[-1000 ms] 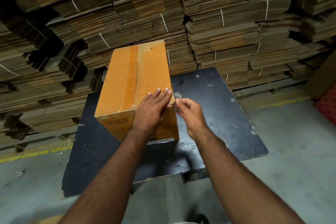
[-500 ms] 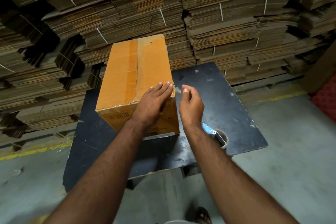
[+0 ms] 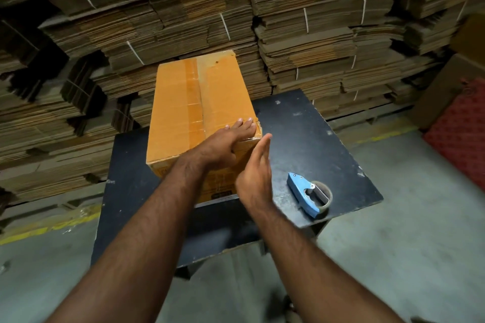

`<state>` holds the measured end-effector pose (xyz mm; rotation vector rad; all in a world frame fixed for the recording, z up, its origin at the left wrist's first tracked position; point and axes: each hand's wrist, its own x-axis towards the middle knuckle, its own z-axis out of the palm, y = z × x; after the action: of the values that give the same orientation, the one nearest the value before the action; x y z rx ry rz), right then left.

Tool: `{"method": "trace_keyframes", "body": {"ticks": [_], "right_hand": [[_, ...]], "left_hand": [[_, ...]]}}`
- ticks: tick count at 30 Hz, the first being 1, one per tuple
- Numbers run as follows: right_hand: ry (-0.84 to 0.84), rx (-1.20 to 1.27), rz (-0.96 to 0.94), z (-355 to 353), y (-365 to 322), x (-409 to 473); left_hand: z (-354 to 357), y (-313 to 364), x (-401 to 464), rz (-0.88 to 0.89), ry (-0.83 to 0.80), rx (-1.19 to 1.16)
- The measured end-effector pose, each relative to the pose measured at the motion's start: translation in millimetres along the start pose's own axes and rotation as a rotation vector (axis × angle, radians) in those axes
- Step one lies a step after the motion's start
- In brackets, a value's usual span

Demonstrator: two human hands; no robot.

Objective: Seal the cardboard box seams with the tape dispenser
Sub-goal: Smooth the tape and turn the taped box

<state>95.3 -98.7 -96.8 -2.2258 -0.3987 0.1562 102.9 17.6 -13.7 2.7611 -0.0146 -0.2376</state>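
An orange-brown cardboard box stands on a black table, with a strip of tape running along its top centre seam. My left hand lies flat on the box's near right top corner, fingers spread over the edge. My right hand hovers just right of that corner, open with straight fingers, holding nothing. A blue tape dispenser with a tape roll lies on the table's near right part, right of my right hand.
Tall stacks of flattened, strapped cardboard fill the wall behind the table. A red patterned object and a brown carton stand at the right edge. Grey concrete floor with a yellow line surrounds the table.
My right hand has let go of its pinch at the box corner, opened flat and drawn back towards me. The left hand stays on the box. The dispenser has come into view.
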Motion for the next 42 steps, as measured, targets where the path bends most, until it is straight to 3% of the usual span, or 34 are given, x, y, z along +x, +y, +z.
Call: {"method": "trace_keyframes", "body": {"ticks": [4, 7, 9, 12, 18, 23, 27, 30, 34, 37, 42], "right_hand": [[0.023, -0.131, 0.111, 20.5, -20.9, -3.1], [-0.048, -0.187, 0.137, 26.1, -12.1, -13.9], [-0.071, -0.149, 0.134, 22.3, -7.3, -24.8], [0.059, -0.044, 0.137, 14.7, -16.5, -19.0], [-0.02, -0.325, 0.128, 29.1, -14.3, -16.1], [0.043, -0.378, 0.083, 26.9, -24.0, -16.0], [-0.007, -0.412, 0.063, 27.9, -18.0, -12.8], [-0.002, -0.223, -0.076, 8.2, -3.6, -26.6], [0.106, 0.108, -0.042, -24.6, 2.8, -16.9], [-0.117, 0.169, -0.008, -34.0, -2.3, 9.4], [-0.371, 0.175, -0.028, -46.7, 11.0, 40.4]], "left_hand": [[-1.1, -5.0, 0.3, 0.008, -0.032, -0.013], [-1.8, -5.2, -0.3, 0.043, -0.042, 0.004], [-1.9, -4.8, -1.0, 0.057, -0.036, 0.02], [-2.1, -4.4, -3.2, 0.065, -0.018, 0.024], [-7.0, -6.0, -6.2, 0.092, -0.036, 0.031], [-8.3, -9.5, -3.4, 0.074, -0.076, -0.007], [-11.9, -8.2, -5.4, 0.072, -0.085, -0.029], [-6.8, -6.1, -8.5, 0.091, -0.008, 0.005], [42.4, 4.6, -16.3, 0.012, 0.262, 0.346], [59.3, 8.8, -15.5, -0.03, 0.357, 0.332], [52.6, 1.9, -13.1, -0.01, 0.319, 0.288]]}}
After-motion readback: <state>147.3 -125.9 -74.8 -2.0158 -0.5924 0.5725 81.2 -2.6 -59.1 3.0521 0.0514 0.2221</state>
